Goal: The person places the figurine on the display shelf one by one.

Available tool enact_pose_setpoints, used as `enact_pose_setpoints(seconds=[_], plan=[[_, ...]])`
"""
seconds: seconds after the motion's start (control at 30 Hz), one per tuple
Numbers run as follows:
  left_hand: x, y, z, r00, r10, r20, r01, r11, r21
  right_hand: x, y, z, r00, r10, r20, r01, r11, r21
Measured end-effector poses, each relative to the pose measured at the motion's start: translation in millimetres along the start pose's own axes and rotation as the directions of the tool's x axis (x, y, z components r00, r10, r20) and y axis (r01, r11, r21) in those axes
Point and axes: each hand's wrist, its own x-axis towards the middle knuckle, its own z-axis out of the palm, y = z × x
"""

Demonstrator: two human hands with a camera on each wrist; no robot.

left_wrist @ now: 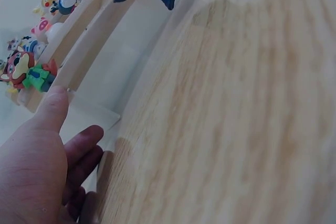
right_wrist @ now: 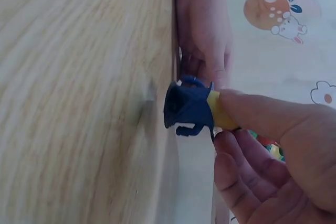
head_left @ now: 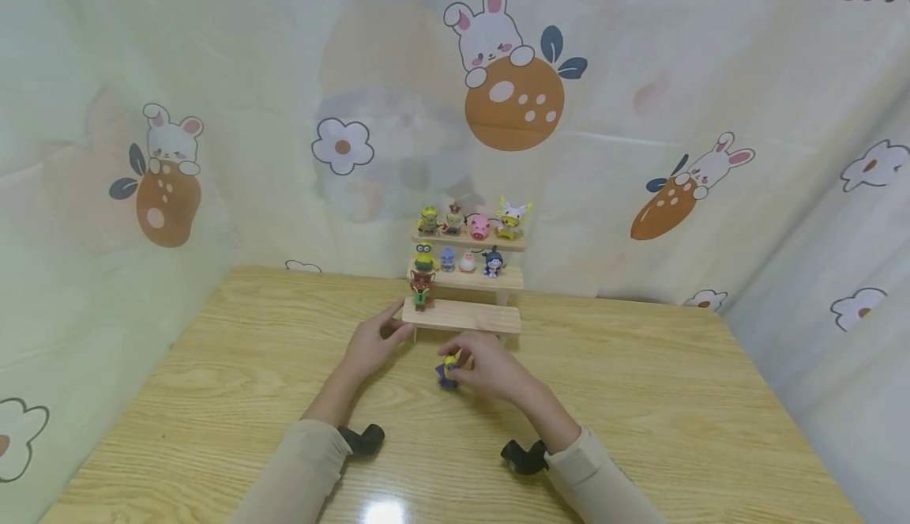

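Observation:
My right hand [head_left: 492, 366] pinches a small yellow figurine in blue clothing [right_wrist: 190, 107] between thumb and fingers, over the table in front of a wooden tiered display stand [head_left: 465, 316]. In the right wrist view the figurine's blue base points away from the palm. My left hand [head_left: 373, 346] is at the stand's left end, with its thumb [left_wrist: 55, 103] right at the edge of the lowest step and its other fingers loosely bent below. A red-brown fox figurine in green [head_left: 421, 296] stands at that step's left end.
Several figurines stand on the two upper steps, among them a goggled yellow one [head_left: 423, 257], a white bird [head_left: 467, 262] and a pink pig [head_left: 479, 228]. Behind the wood-grain table [head_left: 640, 397] hangs a printed curtain [head_left: 270, 192].

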Motion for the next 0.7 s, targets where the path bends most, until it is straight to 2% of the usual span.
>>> enact_pose_setpoints(seconds=[0.5, 0.7], plan=[[1.1, -1.4, 1.0, 1.0, -0.005, 0.002, 0.005, 1.0, 0.003, -2.1, -1.6, -2.5, 0.999, 0.032, -0.008, -0.032, 0.998, -0.049], [1.5, -0.8, 1.0, 1.0, -0.004, -0.004, 0.004, 1.0, 0.013, -2.1, -1.9, -1.9, 1.0, 0.012, -0.019, -0.014, 0.998, -0.056]])
